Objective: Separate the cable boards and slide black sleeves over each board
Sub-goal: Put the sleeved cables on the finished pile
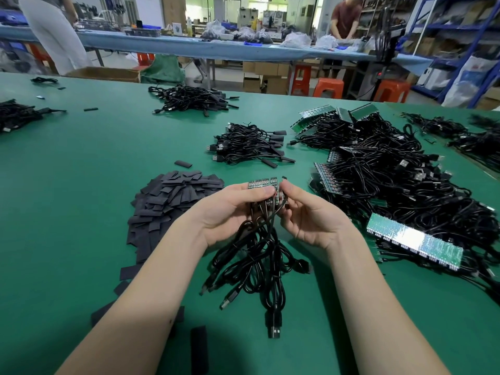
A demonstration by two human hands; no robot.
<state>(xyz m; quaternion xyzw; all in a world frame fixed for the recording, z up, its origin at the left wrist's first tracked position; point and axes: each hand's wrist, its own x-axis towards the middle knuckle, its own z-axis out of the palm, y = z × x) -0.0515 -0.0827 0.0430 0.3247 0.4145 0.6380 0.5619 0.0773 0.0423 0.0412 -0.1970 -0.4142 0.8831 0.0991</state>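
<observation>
Left hand (232, 209): fingers curled round a short green strip of joined cable boards (263, 183), thumb lying across the front of the strip near its right end. The strip is held upright above the bench, board edges sticking up past the fingertips.

Right hand (305, 215): thumb and forefinger pinch the rightmost board of the same strip, just beside the left thumb; the other fingers are loosely curled beneath. The two hands touch or nearly touch at the strip.

Thin black cables with USB plugs (259, 263) hang from the bottom of the boards in a loose bundle and trail down onto the green bench (81, 158) between the forearms; one plug lies nearest the camera.

Left of the hands: a heap of flat black sleeves (167, 204), with several strays scattered toward the near edge and one lying apart just beyond the heap.

Right of the hands: a large tangle of black cables with unseparated board strips (400, 190); one long green board strip (414, 243) lies on top at its near side, glare washing out its middle.

Beyond the hands: a smaller pile of black cables with sleeved ends (249, 144). Further back, another black cable pile (189, 98).

Background: a long blue worktable (189, 47), orange plastic stools (328, 87), two people standing at the worktable.
</observation>
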